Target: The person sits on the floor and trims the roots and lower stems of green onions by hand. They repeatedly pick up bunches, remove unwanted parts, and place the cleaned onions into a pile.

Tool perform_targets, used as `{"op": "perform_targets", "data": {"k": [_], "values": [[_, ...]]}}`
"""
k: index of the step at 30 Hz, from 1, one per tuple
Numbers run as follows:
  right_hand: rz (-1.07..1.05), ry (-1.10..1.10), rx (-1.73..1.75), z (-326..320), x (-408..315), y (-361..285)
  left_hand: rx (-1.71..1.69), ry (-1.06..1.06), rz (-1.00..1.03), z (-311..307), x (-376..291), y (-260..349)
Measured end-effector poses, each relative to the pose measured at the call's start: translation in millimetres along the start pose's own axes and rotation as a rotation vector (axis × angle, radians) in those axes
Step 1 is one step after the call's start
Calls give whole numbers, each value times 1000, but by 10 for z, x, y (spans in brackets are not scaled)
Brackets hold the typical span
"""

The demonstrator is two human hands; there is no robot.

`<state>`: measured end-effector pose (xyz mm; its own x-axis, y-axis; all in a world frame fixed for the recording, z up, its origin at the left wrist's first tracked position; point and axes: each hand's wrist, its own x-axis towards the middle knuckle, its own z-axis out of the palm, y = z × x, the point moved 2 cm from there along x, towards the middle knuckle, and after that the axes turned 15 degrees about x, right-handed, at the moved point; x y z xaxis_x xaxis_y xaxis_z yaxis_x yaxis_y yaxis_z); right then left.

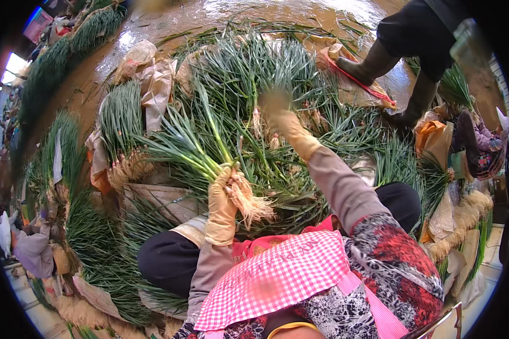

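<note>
My left hand (221, 203), in a pale yellow rubber glove, is closed around a small bunch of green onions (210, 163). Their roots hang out to the right of the fist and the leaves fan to the upper left. In a matching glove, my right hand (282, 120) reaches forward over a large heap of green onions (263, 68). A blurred spot covers its fingers, so whether they hold anything cannot be told. Just left of it, one onion's white base and roots (257, 120) show. Loose leaves and stems lie between my hands and my lap.
Bundled green onions (123, 123) with roots towards me stand at the left beside crumpled woven sacks (157, 89). More onions lie at far left. A person in dark boots (364, 63) stands at upper right by a red-edged sack (356, 84). Other people sit at both sides.
</note>
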<state>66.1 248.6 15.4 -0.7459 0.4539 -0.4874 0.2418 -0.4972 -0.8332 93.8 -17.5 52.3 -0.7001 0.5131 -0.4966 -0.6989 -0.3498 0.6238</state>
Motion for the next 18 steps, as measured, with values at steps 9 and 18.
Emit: {"op": "perform_targets", "data": {"k": [9, 18], "values": [[217, 110, -73, 300, 925, 15, -79, -69, -1, -70, 134, -21], [102, -385, 243, 386, -39, 102, 69, 80, -165, -155, 121, 159]]}}
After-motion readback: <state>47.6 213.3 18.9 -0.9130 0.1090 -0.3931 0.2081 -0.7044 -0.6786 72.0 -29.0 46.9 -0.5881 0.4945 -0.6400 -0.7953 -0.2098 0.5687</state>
